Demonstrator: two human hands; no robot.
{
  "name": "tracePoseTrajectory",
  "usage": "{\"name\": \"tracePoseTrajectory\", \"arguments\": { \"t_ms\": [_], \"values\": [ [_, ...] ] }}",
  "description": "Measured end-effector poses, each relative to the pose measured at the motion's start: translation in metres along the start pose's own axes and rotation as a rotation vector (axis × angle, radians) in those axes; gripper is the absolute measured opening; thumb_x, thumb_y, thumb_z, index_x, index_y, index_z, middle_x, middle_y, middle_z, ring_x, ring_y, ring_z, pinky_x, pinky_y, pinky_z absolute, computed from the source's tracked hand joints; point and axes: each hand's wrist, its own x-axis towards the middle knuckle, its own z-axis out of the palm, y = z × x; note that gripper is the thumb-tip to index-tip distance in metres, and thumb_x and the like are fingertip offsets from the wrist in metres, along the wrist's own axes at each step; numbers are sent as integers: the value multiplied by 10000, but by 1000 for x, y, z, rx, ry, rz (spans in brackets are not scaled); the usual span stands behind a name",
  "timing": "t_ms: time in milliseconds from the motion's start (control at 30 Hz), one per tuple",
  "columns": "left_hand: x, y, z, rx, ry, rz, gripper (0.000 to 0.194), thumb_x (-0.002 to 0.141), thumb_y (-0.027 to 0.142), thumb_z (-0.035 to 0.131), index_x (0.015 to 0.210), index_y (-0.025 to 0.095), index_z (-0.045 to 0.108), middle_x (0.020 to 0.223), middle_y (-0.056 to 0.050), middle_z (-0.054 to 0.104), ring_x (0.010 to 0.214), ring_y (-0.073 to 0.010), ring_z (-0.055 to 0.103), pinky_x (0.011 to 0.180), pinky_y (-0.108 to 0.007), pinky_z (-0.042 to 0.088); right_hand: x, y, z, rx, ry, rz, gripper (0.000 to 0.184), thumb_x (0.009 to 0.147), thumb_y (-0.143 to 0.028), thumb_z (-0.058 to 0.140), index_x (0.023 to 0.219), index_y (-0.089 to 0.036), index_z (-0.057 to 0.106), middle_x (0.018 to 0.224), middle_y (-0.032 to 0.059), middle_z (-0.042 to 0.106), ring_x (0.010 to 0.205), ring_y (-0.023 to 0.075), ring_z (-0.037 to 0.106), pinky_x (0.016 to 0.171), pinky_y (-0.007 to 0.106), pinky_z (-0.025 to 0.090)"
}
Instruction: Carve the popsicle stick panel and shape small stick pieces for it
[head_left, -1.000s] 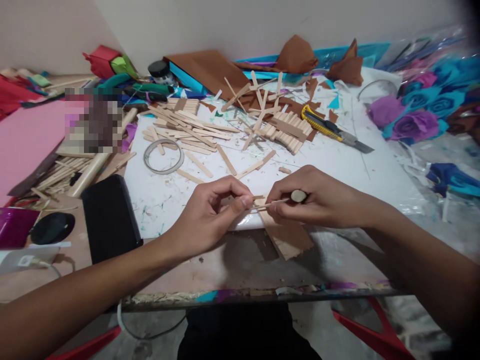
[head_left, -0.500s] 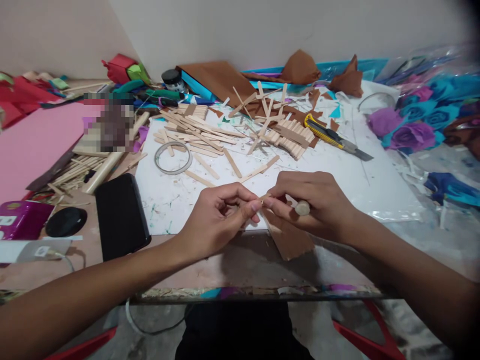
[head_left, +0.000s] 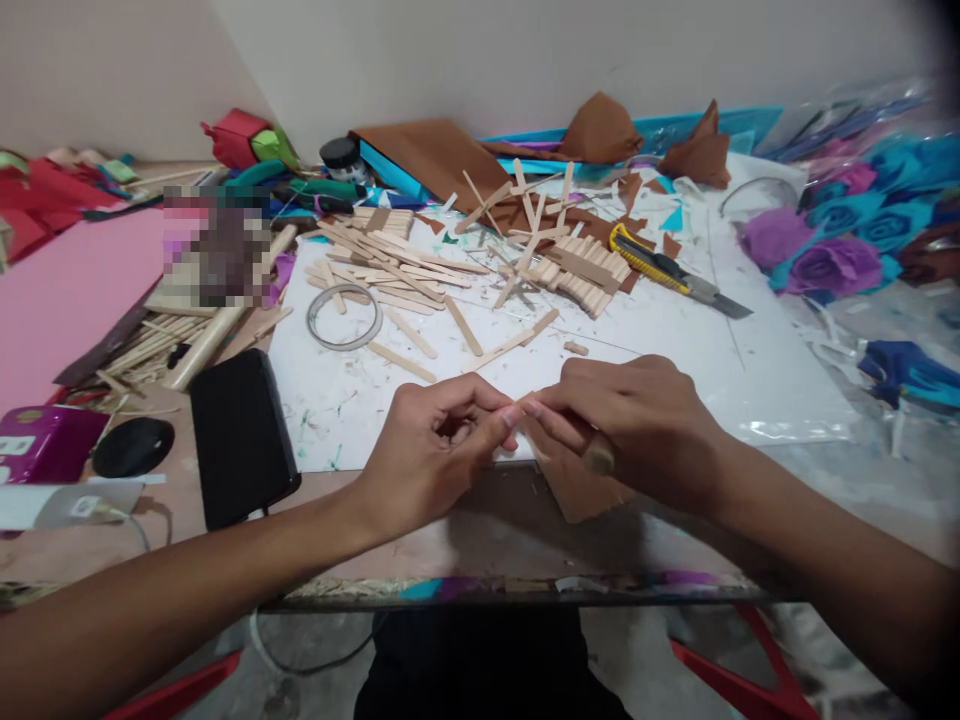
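My left hand is closed in a pinch, its thumb and fingertip meeting those of my right hand. Whatever small piece lies between the fingertips is mostly hidden. Tucked in my right hand is a pale round-ended thing; only its end shows, so its kind is unclear. Below the right hand a brown strip of paper or card slants over the table edge side. Just beyond that hand a short piece of wooden stick lies on the white sheet.
Popsicle sticks lie scattered beyond my hands, near a tape roll. A yellow utility knife rests at the right with its blade out. To the left is a black phone; purple and blue paper flowers fill the far right.
My right hand has shifted slightly down and right and turned, lowering the round end in it. The short stick piece beyond it now shows. My left hand stays almost still.
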Motion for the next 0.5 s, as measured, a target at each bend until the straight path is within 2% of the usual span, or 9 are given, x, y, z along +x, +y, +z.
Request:
{"name": "tracePoseTrajectory", "arguments": {
  "t_ms": [100,267,367,500],
  "values": [
    [0,3,1,-57,-17,-19,209,920,347,761,864,147,738,692,-28,741,510,-52,543,481,-153,374,-3,0,-4,-84,-14,-87,311,1005,-187,547,716,-170,661,586,-12,553,483,119,430,477,312,229],
    [-4,10,4,-232,-69,-126,231,913,337,772,808,143,706,676,1,720,515,-34,538,483,-123,391,-8,1,-9,106,-5,-135,330,1032,-170,434,742,-189,589,562,-19,454,494,124,358,504,335,288],
    [-7,12,6,-317,-116,-190,259,938,338,743,784,139,680,633,11,702,479,-27,512,460,-117,388,-10,3,-9,132,25,-250,307,1022,-157,422,759,-209,572,588,-2,473,512,140,380,511,351,299],
    [-7,13,7,-407,-152,-226,262,958,323,718,785,133,667,671,-6,732,467,-34,556,465,-127,431,-9,14,-5,32,113,-423,212,967,-131,487,810,-217,600,614,8,505,546,154,425,512,350,317]
  ]
}}
